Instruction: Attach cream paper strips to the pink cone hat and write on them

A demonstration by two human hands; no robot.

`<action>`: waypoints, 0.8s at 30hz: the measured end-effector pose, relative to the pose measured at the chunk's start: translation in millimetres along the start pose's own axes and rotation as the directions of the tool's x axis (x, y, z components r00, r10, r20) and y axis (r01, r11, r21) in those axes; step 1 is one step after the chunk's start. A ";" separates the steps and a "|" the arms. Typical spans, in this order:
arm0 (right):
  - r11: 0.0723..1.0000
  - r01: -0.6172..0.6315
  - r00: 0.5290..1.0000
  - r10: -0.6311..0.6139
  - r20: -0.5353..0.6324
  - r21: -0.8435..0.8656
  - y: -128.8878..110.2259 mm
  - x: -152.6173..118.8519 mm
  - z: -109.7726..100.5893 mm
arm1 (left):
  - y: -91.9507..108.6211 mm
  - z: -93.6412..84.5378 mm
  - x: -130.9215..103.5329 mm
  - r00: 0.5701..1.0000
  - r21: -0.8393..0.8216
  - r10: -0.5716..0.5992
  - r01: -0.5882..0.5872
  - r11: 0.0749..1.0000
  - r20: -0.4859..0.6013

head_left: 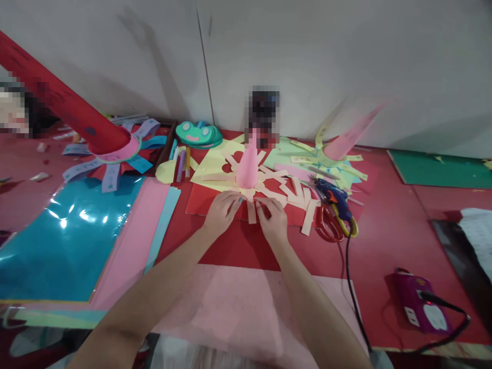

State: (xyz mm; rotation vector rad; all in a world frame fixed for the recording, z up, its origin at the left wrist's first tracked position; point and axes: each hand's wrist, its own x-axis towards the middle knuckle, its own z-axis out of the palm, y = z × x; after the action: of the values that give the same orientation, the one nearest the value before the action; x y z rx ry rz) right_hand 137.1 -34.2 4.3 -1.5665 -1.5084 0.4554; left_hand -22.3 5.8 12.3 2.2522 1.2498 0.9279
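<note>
A pink paper cone (248, 166) stands upright on layered yellow and red sheets, with pale peach paper strips fanned around its base. One paper strip (251, 212) points toward me from the foot of the cone. My left hand (222, 214) is closed at the left side of this strip, thumb and fingers pinched at its upper end. From the other side my right hand (272, 218) pinches the same end, its fingertips close to the left ones. Loose peach strips (300, 192) lie scattered to the right of the cone.
A blue glue gun (333, 197) lies beside red-handled scissors (330, 225), its cord running to a purple power box (421, 302). Further cones, one red (77, 110) and one pink (353, 133), have strips around them. Blue film (77, 236) covers the left; green frog-face cutouts (198, 134) sit behind.
</note>
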 end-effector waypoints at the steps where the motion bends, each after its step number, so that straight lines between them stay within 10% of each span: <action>1: 1.000 0.009 1.000 -0.009 0.004 0.001 0.8 -0.1 0.6 | 0.2 1.0 0.7 1.000 0.036 0.005 -0.005 0.999 0.023; 7: 0.997 -0.059 0.994 0.064 0.092 -0.056 11.0 -2.0 5.6 | 0.0 11.1 0.8 0.961 0.208 0.055 -0.114 0.971 0.272; 24: 0.990 0.078 0.988 -0.061 0.141 -0.117 5.1 -0.9 4.8 | 1.0 7.2 0.3 0.984 0.107 -0.052 0.034 0.994 0.170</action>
State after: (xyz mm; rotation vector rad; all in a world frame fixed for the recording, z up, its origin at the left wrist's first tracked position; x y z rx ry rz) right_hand 136.4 -32.7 -2.5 -1.5976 -1.7191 0.4452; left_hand -16.5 5.4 8.0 2.3192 1.2892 0.6498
